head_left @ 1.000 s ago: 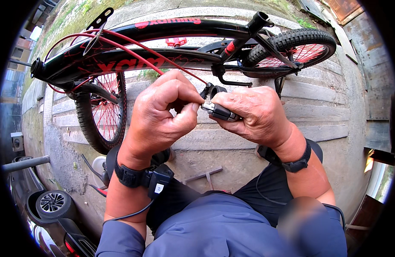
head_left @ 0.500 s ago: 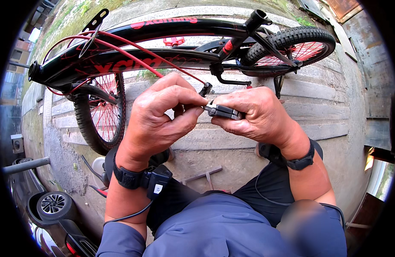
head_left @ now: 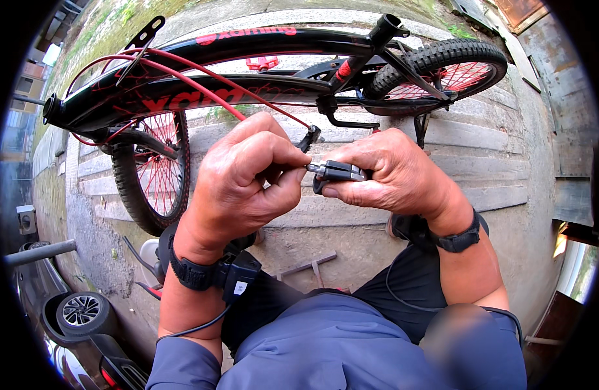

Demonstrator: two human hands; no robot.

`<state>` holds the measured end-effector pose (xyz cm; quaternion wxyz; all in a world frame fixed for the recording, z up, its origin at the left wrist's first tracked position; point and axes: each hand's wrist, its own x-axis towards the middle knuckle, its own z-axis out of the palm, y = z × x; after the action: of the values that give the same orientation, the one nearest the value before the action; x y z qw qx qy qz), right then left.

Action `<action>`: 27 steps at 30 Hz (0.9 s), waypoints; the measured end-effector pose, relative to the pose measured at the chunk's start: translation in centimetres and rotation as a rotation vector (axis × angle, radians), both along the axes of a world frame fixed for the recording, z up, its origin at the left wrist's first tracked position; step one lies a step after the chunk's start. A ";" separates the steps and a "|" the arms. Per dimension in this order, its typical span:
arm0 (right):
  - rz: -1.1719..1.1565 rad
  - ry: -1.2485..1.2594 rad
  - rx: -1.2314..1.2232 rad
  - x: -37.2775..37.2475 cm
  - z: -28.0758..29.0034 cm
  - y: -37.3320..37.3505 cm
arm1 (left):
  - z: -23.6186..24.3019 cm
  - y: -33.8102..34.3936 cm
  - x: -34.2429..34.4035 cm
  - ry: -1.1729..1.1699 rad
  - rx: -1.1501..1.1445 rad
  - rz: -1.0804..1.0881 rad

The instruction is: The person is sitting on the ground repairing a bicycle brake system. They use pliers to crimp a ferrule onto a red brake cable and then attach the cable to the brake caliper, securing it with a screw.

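My right hand (head_left: pixel 393 169) is closed around a black brake lever (head_left: pixel 343 171), its thumb along the lower side. A silver barrel adjuster (head_left: pixel 316 168) sticks out of the lever toward my left hand (head_left: pixel 250 172). That hand pinches thumb and forefinger at the adjuster's tip, where a thin cable end seems to sit; my fingers mostly hide it. A thick red cable (head_left: pixel 228 107) runs down behind my left hand. Just beyond my hands, a second black lever (head_left: pixel 310 138) hangs on another red cable (head_left: pixel 273 105).
A black and red bicycle frame (head_left: pixel 182 91) lies across the far side, with front wheel (head_left: pixel 157 172) at left and rear wheel (head_left: pixel 442 71) at right. Concrete slabs (head_left: pixel 312 216) are underneath. A grey pipe (head_left: pixel 42 252) and a parked car (head_left: pixel 78 325) are at left.
The lever has turned slightly in my right hand, so a black curved part now shows under it. My left fingertips have drawn back a little left, showing more of the silver adjuster.
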<state>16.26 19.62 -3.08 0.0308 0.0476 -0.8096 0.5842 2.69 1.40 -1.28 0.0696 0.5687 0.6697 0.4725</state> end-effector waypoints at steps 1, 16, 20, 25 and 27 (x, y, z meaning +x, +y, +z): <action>0.012 -0.026 0.009 0.0 0.2 0.1 | 0.0 0.0 0.0 0.011 0.005 -0.002; 0.020 -0.018 0.059 0.4 0.6 0.4 | -0.1 0.1 0.4 -0.044 -0.017 -0.008; -0.005 0.036 0.103 0.4 -0.1 0.5 | 0.0 0.1 0.4 0.011 -0.045 0.009; -0.008 -0.061 0.046 0.6 0.8 0.4 | 0.1 0.1 0.5 -0.099 -0.060 -0.005; -0.003 -0.045 0.030 0.6 0.6 0.5 | -0.3 0.2 0.6 -0.124 -0.038 -0.009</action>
<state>16.88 20.12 -2.52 0.0129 0.0336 -0.8188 0.5729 3.30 1.56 -1.60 0.1238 0.5399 0.6704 0.4938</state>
